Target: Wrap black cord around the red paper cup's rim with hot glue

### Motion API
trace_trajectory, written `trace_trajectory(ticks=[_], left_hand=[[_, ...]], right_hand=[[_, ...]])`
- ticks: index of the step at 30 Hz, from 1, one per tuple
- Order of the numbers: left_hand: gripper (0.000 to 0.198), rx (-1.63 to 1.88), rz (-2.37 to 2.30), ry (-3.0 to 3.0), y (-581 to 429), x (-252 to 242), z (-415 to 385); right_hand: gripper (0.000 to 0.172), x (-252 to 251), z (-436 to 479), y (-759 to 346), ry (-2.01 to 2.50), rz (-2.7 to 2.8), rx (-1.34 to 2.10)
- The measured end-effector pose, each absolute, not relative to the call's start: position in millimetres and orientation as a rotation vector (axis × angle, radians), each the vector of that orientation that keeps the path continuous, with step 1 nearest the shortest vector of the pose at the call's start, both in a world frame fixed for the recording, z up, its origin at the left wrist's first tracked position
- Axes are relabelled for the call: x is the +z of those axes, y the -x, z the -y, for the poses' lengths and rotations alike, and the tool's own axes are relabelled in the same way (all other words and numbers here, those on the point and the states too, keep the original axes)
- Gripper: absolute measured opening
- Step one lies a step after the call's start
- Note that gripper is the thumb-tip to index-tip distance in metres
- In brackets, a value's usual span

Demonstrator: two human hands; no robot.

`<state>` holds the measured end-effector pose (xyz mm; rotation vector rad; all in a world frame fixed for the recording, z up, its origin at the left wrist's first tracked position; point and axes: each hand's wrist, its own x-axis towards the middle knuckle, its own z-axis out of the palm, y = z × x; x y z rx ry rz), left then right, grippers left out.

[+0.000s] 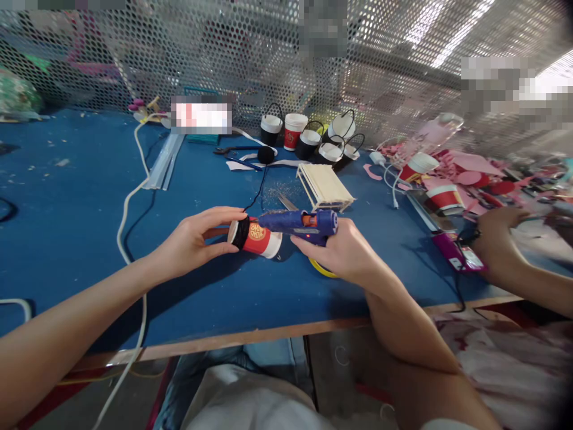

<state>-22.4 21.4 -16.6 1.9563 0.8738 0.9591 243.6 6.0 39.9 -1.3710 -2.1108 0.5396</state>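
Observation:
My left hand (201,236) grips a red and white paper cup (264,242) by its base end, thumb below and fingers above. The cup lies tilted on its side, with black cord (242,233) wound around the end near my fingers. A strand of that cord leads back to a black ball of yarn (265,155). In my right hand (347,254) is a blue glue gun (298,223), its nozzle at the cup's red band beside the cord. Under the gun are scissors, with yellow handles (323,269) partly hidden by my right hand.
Several cups wrapped in black with cord handles (308,143) stand at the back beside a red cup (295,131). A small wooden rack (324,185) is nearer. Clear glue sticks (165,161) and a white cable (123,221) lie left. A co-worker's arm (505,251) reaches in right.

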Motion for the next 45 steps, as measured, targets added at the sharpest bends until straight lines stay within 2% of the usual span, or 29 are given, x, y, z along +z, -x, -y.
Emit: trace_trajectory(ticks=[5,11,17,21,25,32,37,42,44,45], left_hand=[[0.051,0.946,-0.905,-1.964,21,-16,-21],[0.049,0.943,-0.903,-1.878,20,-15,-24],[0.051,0.939,-0.956,-1.739,17,-12,-23],[0.053,0.927,-0.982,-1.704,16,-11,-22],[0.055,0.924,-0.985,-1.718,17,-12,-21],[0.054,0.915,-0.974,-1.73,17,-15,-21],[0.054,0.915,-0.98,-1.745,18,-15,-21],[0.053,0.921,-0.97,-1.802,17,-14,-20],[0.051,0.928,-0.947,-1.847,16,-14,-19],[0.05,0.935,-0.934,-1.877,16,-15,-18]], right_hand=[[0.013,41,-5,-242,1.348,2.102,0.507],[0.017,43,2,-244,1.408,2.147,0.509],[0.022,50,-3,-248,1.505,1.972,0.739],[0.022,52,-24,-264,1.401,1.795,0.869],[0.031,42,-60,-293,1.418,1.565,0.632],[0.045,37,-109,-321,2.09,1.713,-0.007],[0.05,29,-121,-322,2.246,1.736,-0.054],[0.036,32,-107,-307,2.15,1.705,-0.327],[0.034,37,-92,-290,1.938,1.771,-0.211],[0.04,39,-84,-278,1.813,1.84,-0.056]])
